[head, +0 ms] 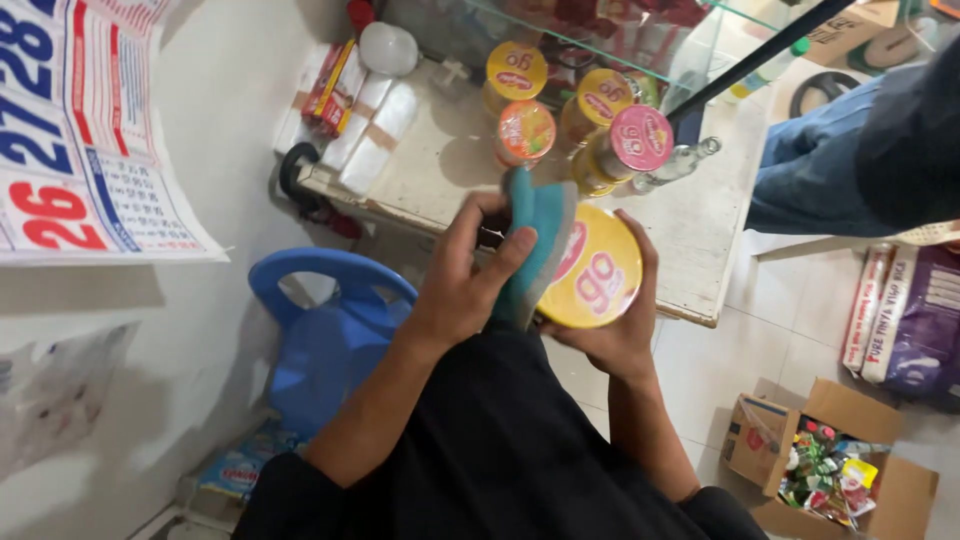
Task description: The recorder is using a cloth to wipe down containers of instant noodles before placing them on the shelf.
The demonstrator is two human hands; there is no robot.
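The person stood over a worn white table [690, 230] and had both hands up in front of the chest. The right hand [615, 335] was cupped from below and behind around a round tub with a yellow lid [592, 275], fingers curled up its far side, so the lid faced upward and slightly toward the wall. The left hand [468, 275] was closed on a teal cloth [535, 235], thumb and fingers pinching it, and pressed the cloth against the left edge of the tub's lid. Tub and cloth were held in the air just above the near edge of the table, not resting on it.

Behind the hands, on the table, stood a small cluster of similar tubs: two with yellow lids [516, 70], one with an orange lid [527, 130] and one with a pink lid [641, 137], all close together. A clear glass bottle [680, 165] lay on its side just beside the pink-lidded one. At the table's left end lay several white wrapped rolls [380, 125], and a glass case [600, 30] rose at the back.

Below and left of the table was a blue plastic chair [330, 330]. A wall calendar [90, 140] hung on the left wall. On the floor to the right sat an open cardboard box [905, 490] of small colourful packets, with bagged goods [905, 320] near it. Another person's legs in blue jeans [815, 165] were at the upper right.
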